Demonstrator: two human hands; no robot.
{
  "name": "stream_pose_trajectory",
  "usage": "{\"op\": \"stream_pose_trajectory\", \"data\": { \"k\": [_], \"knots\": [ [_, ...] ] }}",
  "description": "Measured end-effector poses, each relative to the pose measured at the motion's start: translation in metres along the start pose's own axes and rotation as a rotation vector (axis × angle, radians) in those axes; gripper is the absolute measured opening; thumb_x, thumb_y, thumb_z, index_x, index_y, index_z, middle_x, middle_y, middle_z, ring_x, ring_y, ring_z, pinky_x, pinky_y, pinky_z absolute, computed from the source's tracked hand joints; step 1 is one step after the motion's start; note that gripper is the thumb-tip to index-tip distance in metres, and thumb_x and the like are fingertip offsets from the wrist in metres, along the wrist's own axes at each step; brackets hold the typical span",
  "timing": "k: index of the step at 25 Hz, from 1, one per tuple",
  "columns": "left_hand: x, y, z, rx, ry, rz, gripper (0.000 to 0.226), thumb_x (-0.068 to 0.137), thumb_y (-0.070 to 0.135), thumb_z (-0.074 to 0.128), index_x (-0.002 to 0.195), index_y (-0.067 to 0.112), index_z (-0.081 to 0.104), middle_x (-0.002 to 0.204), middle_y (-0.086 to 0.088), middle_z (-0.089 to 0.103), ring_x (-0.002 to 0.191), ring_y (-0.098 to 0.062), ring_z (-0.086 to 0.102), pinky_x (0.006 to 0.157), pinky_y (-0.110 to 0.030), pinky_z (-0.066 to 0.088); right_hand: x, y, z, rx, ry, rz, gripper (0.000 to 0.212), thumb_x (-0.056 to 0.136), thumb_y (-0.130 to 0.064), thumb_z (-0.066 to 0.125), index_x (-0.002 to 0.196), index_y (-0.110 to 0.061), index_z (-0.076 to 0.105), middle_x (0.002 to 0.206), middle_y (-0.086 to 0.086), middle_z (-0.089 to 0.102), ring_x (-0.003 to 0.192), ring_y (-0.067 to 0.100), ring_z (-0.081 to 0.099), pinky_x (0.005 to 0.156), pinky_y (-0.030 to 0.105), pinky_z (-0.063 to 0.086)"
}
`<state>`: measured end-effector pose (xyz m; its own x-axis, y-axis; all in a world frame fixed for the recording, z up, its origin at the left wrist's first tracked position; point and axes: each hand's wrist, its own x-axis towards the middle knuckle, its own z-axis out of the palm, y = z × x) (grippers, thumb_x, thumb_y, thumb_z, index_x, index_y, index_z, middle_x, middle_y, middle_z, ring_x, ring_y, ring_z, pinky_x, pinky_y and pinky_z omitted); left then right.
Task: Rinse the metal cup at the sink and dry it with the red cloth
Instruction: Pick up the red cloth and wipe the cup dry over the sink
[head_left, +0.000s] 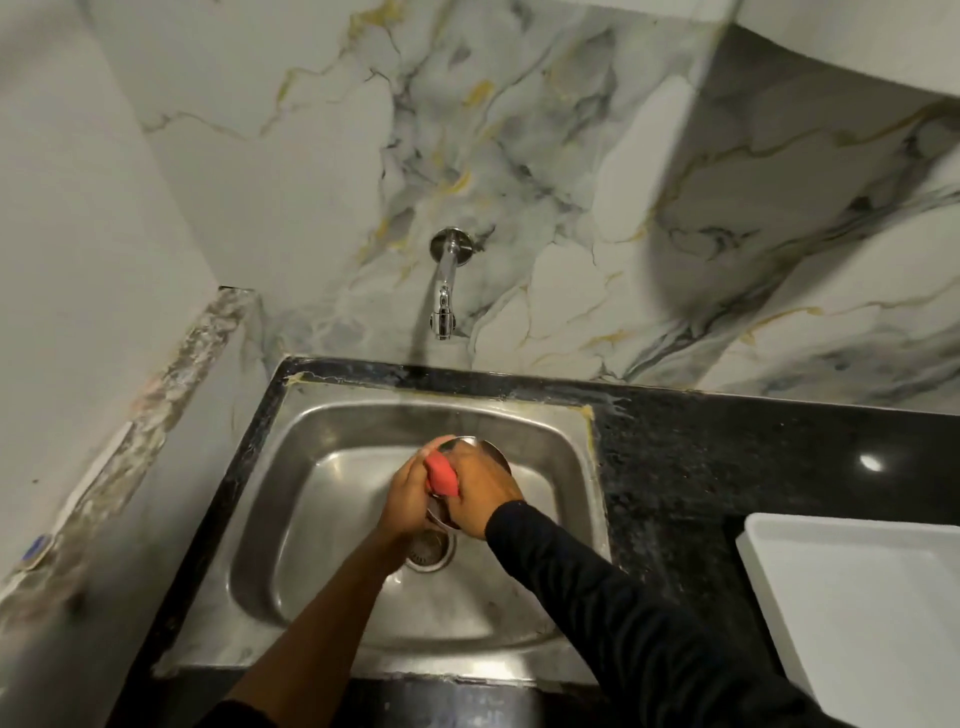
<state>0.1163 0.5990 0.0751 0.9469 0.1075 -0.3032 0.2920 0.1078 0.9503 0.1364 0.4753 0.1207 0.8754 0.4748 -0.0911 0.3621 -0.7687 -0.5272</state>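
Observation:
Over the middle of the steel sink (322, 426) both my hands close around the metal cup (480, 448), of which only a shiny part shows above my fingers. My left hand (410, 491) holds the cup from the left. My right hand (480, 493) presses the red cloth (441, 475) against it; a small red fold shows between the hands. The rest of the cup and cloth is hidden by my hands. The chrome tap (444, 291) sticks out of the marble wall above, and I see no water running from it.
A black granite counter (727, 467) surrounds the sink. A white tray (857, 597) lies on it at the right edge. The drain strainer (431, 553) sits just below my hands. A marble wall rises behind, and a plain wall with a ledge (156, 405) on the left.

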Motion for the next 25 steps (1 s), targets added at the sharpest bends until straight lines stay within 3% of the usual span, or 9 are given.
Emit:
{"op": "stream_pose_trajectory", "data": {
  "k": [3, 5, 9, 10, 12, 15, 17, 21, 25],
  "knots": [
    [0.018, 0.018, -0.032, 0.134, -0.152, 0.041, 0.042, 0.114, 0.018, 0.032, 0.137, 0.013, 0.067, 0.126, -0.001, 0.073, 0.111, -0.004, 0.073, 0.088, -0.011, 0.055, 0.007, 0.000, -0.007, -0.040, -0.231, -0.248, 0.016, 0.085, -0.004, 0.070, 0.099, -0.008, 0.077, 0.107, 0.015, 0.072, 0.099, 0.033, 0.065, 0.087, 0.039, 0.054],
    [0.028, 0.023, -0.045, 0.218, -0.187, 0.057, 0.042, 0.114, 0.024, 0.034, 0.132, 0.025, 0.071, 0.129, 0.000, 0.074, 0.119, -0.012, 0.070, 0.095, -0.021, 0.055, 0.017, -0.004, -0.009, -0.159, -0.313, -0.325, 0.019, 0.090, -0.007, 0.072, 0.107, -0.010, 0.079, 0.113, 0.013, 0.072, 0.105, 0.033, 0.067, 0.093, 0.042, 0.057],
    [0.042, 0.005, -0.053, 0.352, -0.183, 0.111, 0.041, 0.114, 0.025, 0.036, 0.134, 0.020, 0.071, 0.134, -0.004, 0.074, 0.128, -0.020, 0.066, 0.117, -0.045, 0.046, 0.033, -0.017, -0.016, -0.786, -0.572, -0.405, 0.025, 0.099, -0.033, 0.067, 0.120, -0.022, 0.075, 0.131, 0.004, 0.070, 0.125, 0.031, 0.061, 0.096, 0.044, 0.052],
    [0.044, -0.001, -0.053, 0.365, -0.163, 0.110, 0.042, 0.113, 0.028, 0.036, 0.135, 0.020, 0.071, 0.134, -0.004, 0.074, 0.128, -0.021, 0.066, 0.118, -0.047, 0.046, 0.034, -0.019, -0.019, -0.931, -0.568, -0.360, 0.028, 0.100, -0.039, 0.065, 0.122, -0.025, 0.074, 0.136, 0.002, 0.068, 0.129, 0.031, 0.058, 0.098, 0.046, 0.050],
    [0.048, -0.009, -0.055, 0.317, -0.068, 0.073, 0.044, 0.110, 0.036, 0.037, 0.135, 0.026, 0.071, 0.132, -0.003, 0.075, 0.125, -0.023, 0.067, 0.115, -0.051, 0.048, 0.037, -0.019, -0.032, -1.027, -0.398, -0.234, 0.029, 0.100, -0.041, 0.066, 0.122, -0.024, 0.074, 0.137, 0.004, 0.065, 0.129, 0.031, 0.055, 0.099, 0.047, 0.050],
    [0.051, -0.013, -0.061, 0.187, 0.079, -0.024, 0.040, 0.108, 0.040, 0.043, 0.132, 0.031, 0.073, 0.131, -0.002, 0.075, 0.124, -0.023, 0.067, 0.115, -0.051, 0.048, 0.047, -0.008, -0.063, -0.808, -0.020, -0.058, 0.034, 0.097, -0.032, 0.071, 0.129, -0.023, 0.070, 0.133, 0.008, 0.063, 0.121, 0.034, 0.057, 0.095, 0.051, 0.055],
    [0.053, -0.013, -0.061, 0.095, 0.093, -0.049, 0.038, 0.108, 0.041, 0.044, 0.128, 0.032, 0.075, 0.127, 0.001, 0.077, 0.121, -0.020, 0.068, 0.111, -0.045, 0.051, 0.049, -0.005, -0.060, -0.694, 0.095, -0.075, 0.049, 0.089, -0.030, 0.080, 0.136, -0.025, 0.066, 0.130, 0.006, 0.065, 0.116, 0.032, 0.059, 0.091, 0.049, 0.057],
    [0.054, -0.001, -0.052, -0.011, -0.013, -0.034, 0.036, 0.112, 0.044, 0.039, 0.113, 0.044, 0.075, 0.106, 0.008, 0.083, 0.105, -0.015, 0.078, 0.079, -0.021, 0.062, 0.051, -0.013, -0.003, -0.683, -0.084, -0.304, 0.052, 0.087, -0.030, 0.081, 0.137, -0.020, 0.068, 0.135, 0.005, 0.065, 0.118, 0.031, 0.061, 0.092, 0.048, 0.058],
    [0.054, -0.004, -0.057, 0.133, -0.017, 0.006, 0.038, 0.111, 0.040, 0.039, 0.105, 0.052, 0.075, 0.110, 0.009, 0.080, 0.111, -0.014, 0.074, 0.100, -0.037, 0.057, 0.056, -0.007, 0.023, -0.856, -0.053, -0.364, 0.037, 0.096, -0.028, 0.070, 0.130, -0.014, 0.070, 0.129, 0.007, 0.065, 0.109, 0.032, 0.064, 0.080, 0.042, 0.054]
  ]
}}
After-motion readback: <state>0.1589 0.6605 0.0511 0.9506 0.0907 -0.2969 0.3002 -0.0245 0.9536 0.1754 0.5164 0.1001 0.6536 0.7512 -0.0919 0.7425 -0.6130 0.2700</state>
